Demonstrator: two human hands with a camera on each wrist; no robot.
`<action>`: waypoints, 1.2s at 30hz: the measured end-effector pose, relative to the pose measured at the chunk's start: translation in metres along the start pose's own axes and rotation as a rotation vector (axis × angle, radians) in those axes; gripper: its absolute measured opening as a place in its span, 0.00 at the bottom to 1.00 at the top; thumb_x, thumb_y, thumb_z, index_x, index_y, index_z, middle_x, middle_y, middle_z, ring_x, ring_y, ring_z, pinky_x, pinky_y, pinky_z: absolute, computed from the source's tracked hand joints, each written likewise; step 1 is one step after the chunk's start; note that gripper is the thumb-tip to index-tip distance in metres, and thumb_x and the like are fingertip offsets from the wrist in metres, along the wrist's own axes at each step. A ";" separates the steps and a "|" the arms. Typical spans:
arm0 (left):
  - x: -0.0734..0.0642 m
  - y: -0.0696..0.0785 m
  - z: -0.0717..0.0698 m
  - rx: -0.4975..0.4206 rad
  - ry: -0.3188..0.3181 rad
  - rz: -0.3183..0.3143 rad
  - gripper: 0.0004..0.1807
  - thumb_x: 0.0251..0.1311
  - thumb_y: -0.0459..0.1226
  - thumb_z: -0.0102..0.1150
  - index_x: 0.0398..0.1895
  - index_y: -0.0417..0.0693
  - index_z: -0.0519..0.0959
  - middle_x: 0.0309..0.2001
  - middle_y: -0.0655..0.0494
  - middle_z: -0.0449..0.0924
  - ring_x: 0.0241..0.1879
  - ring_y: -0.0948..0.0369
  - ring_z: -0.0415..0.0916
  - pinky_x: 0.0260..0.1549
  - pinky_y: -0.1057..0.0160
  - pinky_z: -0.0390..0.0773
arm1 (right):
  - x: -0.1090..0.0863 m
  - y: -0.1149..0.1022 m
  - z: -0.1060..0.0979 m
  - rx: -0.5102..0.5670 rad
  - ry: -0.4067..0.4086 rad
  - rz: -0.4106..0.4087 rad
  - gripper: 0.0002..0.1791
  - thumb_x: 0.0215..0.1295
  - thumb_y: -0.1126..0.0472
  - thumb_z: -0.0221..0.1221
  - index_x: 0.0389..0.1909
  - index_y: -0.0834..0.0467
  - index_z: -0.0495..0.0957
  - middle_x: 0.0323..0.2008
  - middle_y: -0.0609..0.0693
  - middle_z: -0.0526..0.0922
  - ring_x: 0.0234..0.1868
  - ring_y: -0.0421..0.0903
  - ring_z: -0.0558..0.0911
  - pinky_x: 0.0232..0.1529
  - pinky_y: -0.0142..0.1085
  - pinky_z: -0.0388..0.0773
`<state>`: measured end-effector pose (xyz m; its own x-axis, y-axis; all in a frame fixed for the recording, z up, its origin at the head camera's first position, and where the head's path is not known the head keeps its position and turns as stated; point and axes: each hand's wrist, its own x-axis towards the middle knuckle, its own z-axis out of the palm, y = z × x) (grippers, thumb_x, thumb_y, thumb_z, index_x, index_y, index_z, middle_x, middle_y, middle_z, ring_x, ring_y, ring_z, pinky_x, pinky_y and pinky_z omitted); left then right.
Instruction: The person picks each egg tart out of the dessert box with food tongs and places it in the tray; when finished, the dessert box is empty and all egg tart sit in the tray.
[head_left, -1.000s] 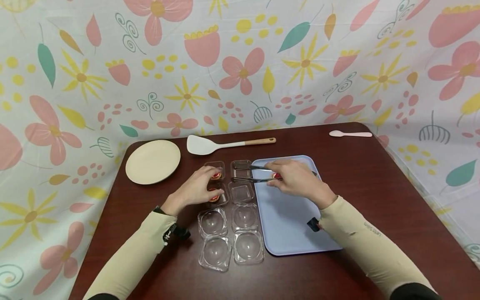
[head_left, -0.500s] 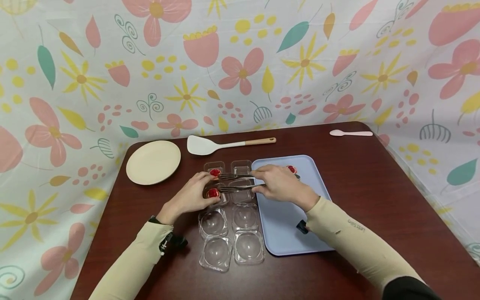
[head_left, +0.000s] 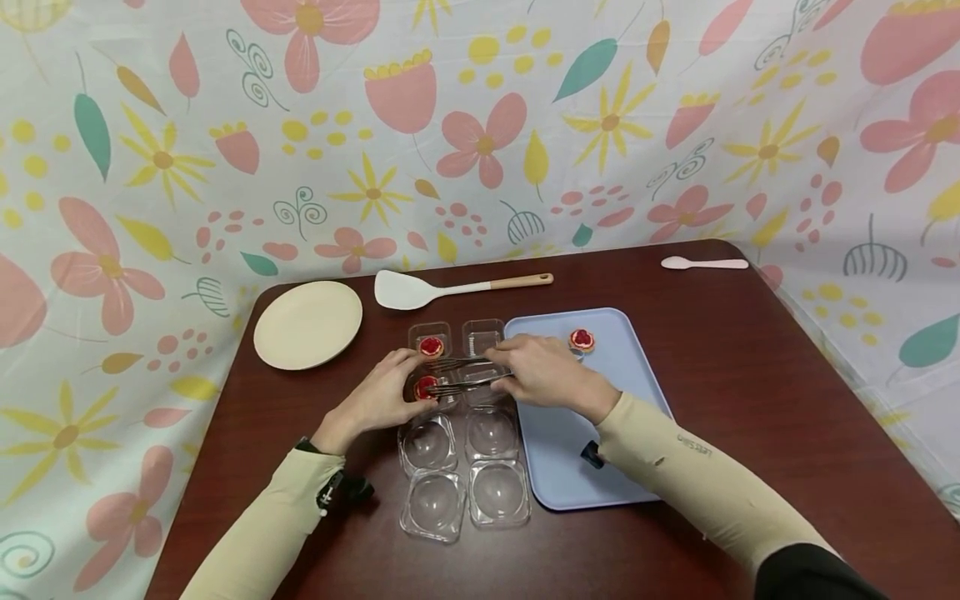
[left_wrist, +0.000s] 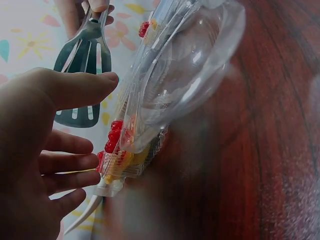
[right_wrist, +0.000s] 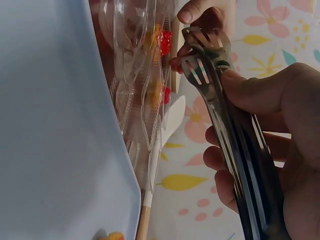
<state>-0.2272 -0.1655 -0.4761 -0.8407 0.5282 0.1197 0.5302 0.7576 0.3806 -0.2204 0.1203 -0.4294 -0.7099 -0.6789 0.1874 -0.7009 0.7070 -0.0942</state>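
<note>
My right hand (head_left: 543,371) grips a pair of metal tongs (right_wrist: 240,135) with slotted ends. They point left over the small clear plastic boxes, arms spread apart in the head view. Two tarts with red topping sit in the left-hand boxes: a far tart (head_left: 431,346) and a near tart (head_left: 426,387). One tong end overlaps the near tart in the head view. My left hand (head_left: 378,392) lies along the left side of these boxes, thumb and fingers apart and holding nothing. The far right box (head_left: 482,335) holds no tart.
A blue tray (head_left: 585,467) on the right carries another tart (head_left: 581,340). Several clear domed lids (head_left: 498,493) lie nearer me. Behind are a cream plate (head_left: 307,325), a white spatula (head_left: 405,290) and a pink spoon (head_left: 701,263).
My right hand has moved left with the tongs, from over the tray to the left-hand boxes. The tart at the tray's far end has come into view. My left hand has shifted slightly left.
</note>
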 end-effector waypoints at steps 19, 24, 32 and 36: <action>-0.002 -0.005 0.005 -0.011 -0.042 -0.036 0.43 0.45 0.53 0.73 0.62 0.39 0.72 0.58 0.47 0.72 0.60 0.51 0.68 0.62 0.50 0.69 | 0.011 -0.006 0.014 -0.057 -0.021 -0.034 0.27 0.57 0.46 0.67 0.56 0.54 0.80 0.49 0.50 0.83 0.44 0.51 0.82 0.32 0.47 0.81; -0.002 -0.005 0.006 -0.014 -0.047 -0.035 0.44 0.45 0.53 0.74 0.62 0.37 0.72 0.58 0.45 0.72 0.61 0.50 0.69 0.62 0.50 0.69 | 0.013 -0.007 0.017 -0.064 -0.026 -0.036 0.28 0.56 0.46 0.67 0.56 0.54 0.80 0.49 0.50 0.83 0.46 0.51 0.82 0.34 0.48 0.82; -0.001 -0.006 0.006 -0.012 -0.058 -0.053 0.44 0.44 0.54 0.74 0.61 0.38 0.73 0.57 0.47 0.73 0.59 0.52 0.70 0.61 0.52 0.70 | 0.015 -0.009 0.017 -0.095 -0.022 -0.052 0.27 0.55 0.46 0.68 0.55 0.54 0.80 0.46 0.50 0.83 0.46 0.51 0.82 0.36 0.47 0.82; -0.001 -0.007 0.006 -0.007 -0.060 -0.057 0.43 0.44 0.54 0.74 0.60 0.38 0.73 0.55 0.48 0.74 0.58 0.52 0.71 0.60 0.52 0.70 | 0.017 -0.010 0.017 -0.113 -0.015 -0.056 0.26 0.55 0.46 0.68 0.53 0.54 0.80 0.45 0.50 0.83 0.45 0.51 0.82 0.36 0.47 0.82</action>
<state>-0.2292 -0.1688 -0.4839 -0.8614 0.5062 0.0422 0.4804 0.7849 0.3914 -0.2260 0.0982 -0.4420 -0.6712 -0.7205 0.1744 -0.7282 0.6848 0.0267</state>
